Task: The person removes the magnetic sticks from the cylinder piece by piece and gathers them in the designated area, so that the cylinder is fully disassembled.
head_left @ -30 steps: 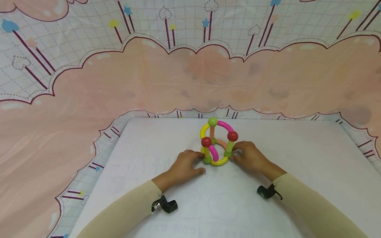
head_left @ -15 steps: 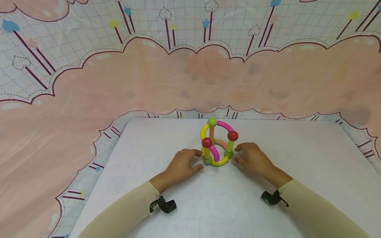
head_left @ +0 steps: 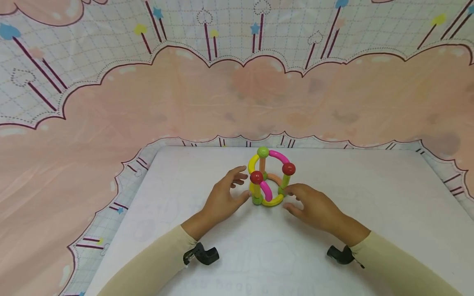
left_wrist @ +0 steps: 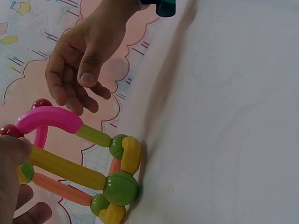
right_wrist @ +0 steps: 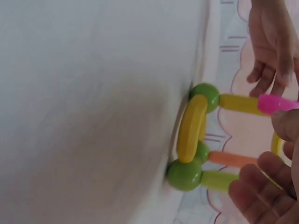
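Higher now, the person's left hand (head_left: 222, 196) has loosely bent fingers, clasping nothing; its contact is unclear. Beside it, the multicoloured, plastic-looking ball-and-rod frame (head_left: 266, 191) stands upright near the white tabletop's (head_left: 385, 185) far edge. Rightward, the right hand (head_left: 318, 207) has shifted, thumb and fingers apart; seemingly both are repositioning. No container shows.

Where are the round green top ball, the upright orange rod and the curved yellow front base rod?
Round green top ball (head_left: 263, 152): head view, near side.
Upright orange rod (head_left: 262, 165): head view, its middle.
Curved yellow front base rod (head_left: 273, 202): head view, mid-arc.
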A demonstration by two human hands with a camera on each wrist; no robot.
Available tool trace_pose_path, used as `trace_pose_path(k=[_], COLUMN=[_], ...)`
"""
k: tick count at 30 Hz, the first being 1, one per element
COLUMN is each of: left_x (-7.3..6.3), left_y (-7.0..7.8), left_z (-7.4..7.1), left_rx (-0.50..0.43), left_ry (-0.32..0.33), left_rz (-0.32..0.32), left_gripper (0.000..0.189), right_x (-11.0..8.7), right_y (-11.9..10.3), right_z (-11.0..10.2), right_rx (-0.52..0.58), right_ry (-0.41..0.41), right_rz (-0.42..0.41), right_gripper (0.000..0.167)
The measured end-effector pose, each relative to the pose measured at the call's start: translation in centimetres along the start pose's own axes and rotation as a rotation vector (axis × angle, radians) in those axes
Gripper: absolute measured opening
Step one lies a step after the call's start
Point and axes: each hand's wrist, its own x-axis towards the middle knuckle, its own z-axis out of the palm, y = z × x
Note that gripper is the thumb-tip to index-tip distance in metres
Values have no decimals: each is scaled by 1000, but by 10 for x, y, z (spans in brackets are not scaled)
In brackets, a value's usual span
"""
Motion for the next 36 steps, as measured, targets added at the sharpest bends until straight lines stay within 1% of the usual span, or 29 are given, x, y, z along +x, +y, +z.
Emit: trace_pose_path(k=[2, 5, 9, 12, 15, 20, 27, 31, 36], left_x=[1, 2, 3, 5, 6, 9, 11, 11, 12], left_y=[3, 6, 8, 9, 10, 9, 10, 10, 11], left_z=[0, 3, 7, 10, 12, 15, 17, 18, 18], left_rx=[-18, -21, -19, -13, -7, 20, 50, 53, 55], left_ry=[-3, -13, -15, -19, -19, -4, 26, 38, 54], left_rz=[8, 11, 30, 57, 84, 103, 113, 107, 89], left_gripper=[71, 69, 67, 67, 64, 61, 57, 56, 56], right_x=[1, 5, 11, 14, 17, 21, 23, 24, 23], right_y=[-6, -13, -17, -18, -20, -22, -25, -26, -25], right_z=[0, 1, 5, 8, 11, 13, 14, 13, 14], right_rx=[-11, -34, -46, -45, -46, -31, 10, 29, 78], right_ry=[34, 77, 119, 144, 155, 149, 118, 89, 82], right_rz=[-73, -157, -236, -295, -334, -334, -258, -231, -224], right_gripper=[56, 67, 75, 78, 78, 77, 84, 86, 91])
